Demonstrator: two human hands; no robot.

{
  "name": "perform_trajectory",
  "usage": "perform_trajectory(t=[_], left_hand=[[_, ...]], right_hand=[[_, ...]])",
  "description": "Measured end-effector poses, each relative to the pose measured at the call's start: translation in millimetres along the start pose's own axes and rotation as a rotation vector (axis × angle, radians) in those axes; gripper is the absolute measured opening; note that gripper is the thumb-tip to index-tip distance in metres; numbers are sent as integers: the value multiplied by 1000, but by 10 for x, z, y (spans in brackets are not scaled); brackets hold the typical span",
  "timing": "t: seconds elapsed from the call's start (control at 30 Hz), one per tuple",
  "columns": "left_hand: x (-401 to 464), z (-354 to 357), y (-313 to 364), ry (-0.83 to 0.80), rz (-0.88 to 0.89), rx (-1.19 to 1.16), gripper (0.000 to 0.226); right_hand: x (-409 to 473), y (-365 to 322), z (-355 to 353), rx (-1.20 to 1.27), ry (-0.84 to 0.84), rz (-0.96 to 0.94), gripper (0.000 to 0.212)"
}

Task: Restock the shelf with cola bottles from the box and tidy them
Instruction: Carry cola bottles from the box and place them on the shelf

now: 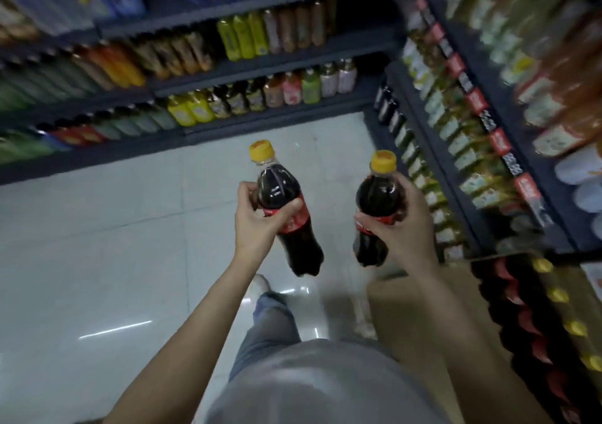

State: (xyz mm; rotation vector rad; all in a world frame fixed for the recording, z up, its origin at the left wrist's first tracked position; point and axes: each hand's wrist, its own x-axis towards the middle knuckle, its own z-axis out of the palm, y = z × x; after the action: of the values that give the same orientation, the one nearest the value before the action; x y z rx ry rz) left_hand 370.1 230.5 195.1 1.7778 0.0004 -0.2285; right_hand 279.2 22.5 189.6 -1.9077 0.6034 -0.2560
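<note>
Grey shirt fabric [325,387] fills the view at 6 o'clock, with our jeans leg [270,322] and one white shoe [260,285] just beyond it on the pale tiled floor [97,244]. At 4 o'clock sits the cardboard box [423,296], partly hidden behind our right forearm; beside it, at 4 to 5 o'clock, a low row of cola bottles [534,322] with red and yellow caps is already stocked.

Our left hand [257,220] wraps its fingers and thumb round the red label of the left cola bottle [286,208], held tilted, yellow cap toward 12 o'clock. Our right hand [400,221] grips the right cola bottle [378,205] the same way, near upright. The two bottles are apart and clear of the floor.

We judge the step to be carrying both bottles to the right-hand shelf [456,150] at 2 to 4 o'clock. Procedure: keep each grip on the label band, turn toward the cola row, seat one bottle base fully before releasing, then the other. Face labels outward. The far shelf [260,117] at 12 o'clock holds other drinks; motion blur hides their labels.
</note>
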Motion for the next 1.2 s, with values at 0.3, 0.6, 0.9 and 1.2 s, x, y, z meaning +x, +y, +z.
perform_trajectory(t=[0.3, 0.6, 0.9, 1.2], left_hand=[[1045, -2491, 0, 239, -64, 245, 61], [2295, -4246, 181, 505, 24, 308, 76], [4111, -5728, 825, 731, 272, 198, 72], [6166, -6868, 1459, 785, 514, 1, 68]], right_hand=[[707, -1411, 2508, 32, -207, -64, 61], [1611, -2706, 4460, -9, -446, -250, 54], [2839, -4305, 6122, 115, -495, -540, 51], [3738, -5798, 7417, 204, -238, -801, 65]])
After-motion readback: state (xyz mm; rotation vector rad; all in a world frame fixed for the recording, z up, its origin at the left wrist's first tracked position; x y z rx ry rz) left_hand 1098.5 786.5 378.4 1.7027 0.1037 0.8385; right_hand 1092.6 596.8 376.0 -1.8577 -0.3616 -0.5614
